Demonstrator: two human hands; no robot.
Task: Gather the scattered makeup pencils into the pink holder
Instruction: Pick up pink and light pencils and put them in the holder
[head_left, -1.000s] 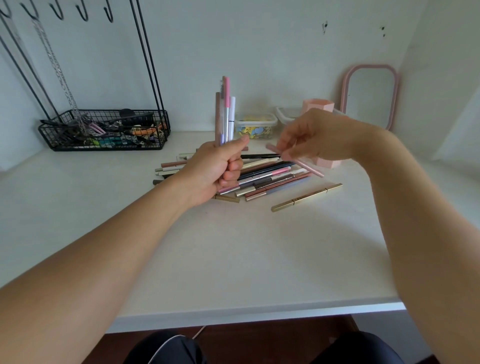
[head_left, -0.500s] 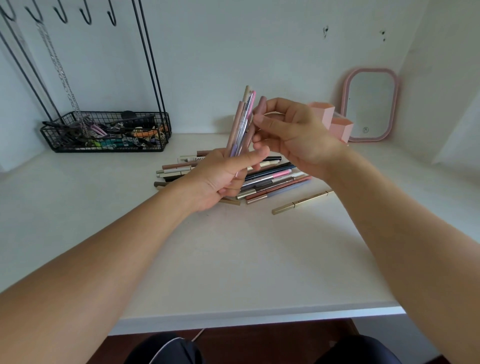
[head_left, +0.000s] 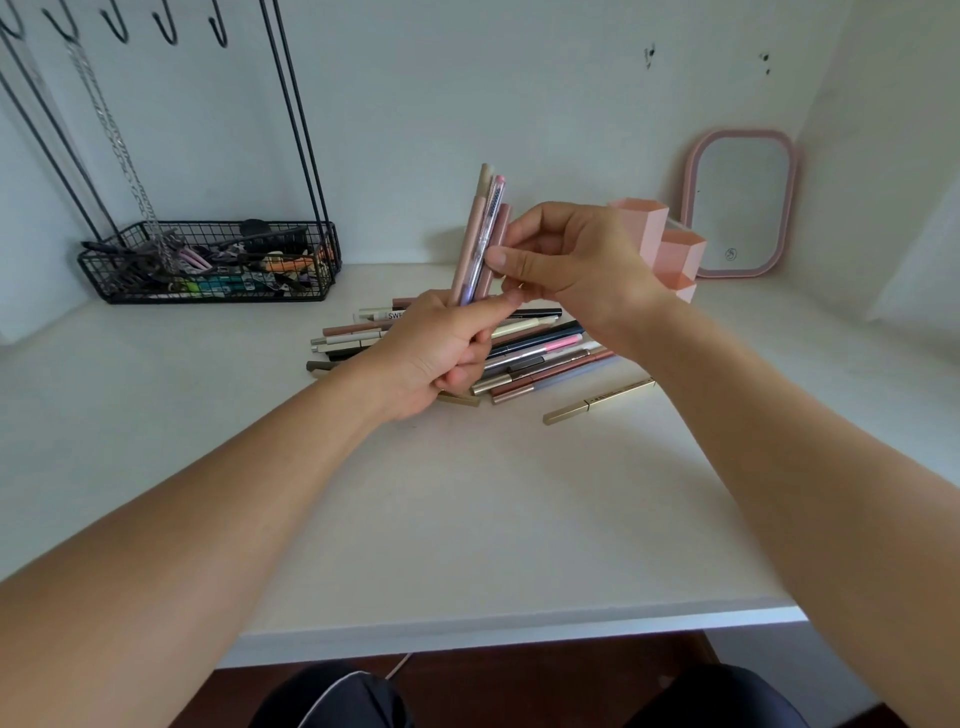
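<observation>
My left hand (head_left: 441, 353) grips a bundle of several makeup pencils (head_left: 480, 239), which stand nearly upright above the table. My right hand (head_left: 576, 265) is beside the bundle on its right, thumb and fingers pinching the dusky pink pencil at its right edge. A pile of loose pencils (head_left: 530, 348) lies on the white table (head_left: 467, 509) under both hands. One gold pencil (head_left: 597, 402) lies apart at the right of the pile. The pink holder (head_left: 670, 249), made of hexagonal tubes, stands behind my right hand, partly hidden by it.
A black wire basket (head_left: 208, 265) full of small items sits at the back left under a rack of hooks with a hanging chain (head_left: 119, 140). A pink-framed mirror (head_left: 740, 202) leans on the back wall at right. The table's front edge (head_left: 493, 631) runs near my knees.
My right hand carried a pink pencil from the right over to the bundle and now pinches it against the others. The bundle in my left hand tilted slightly right.
</observation>
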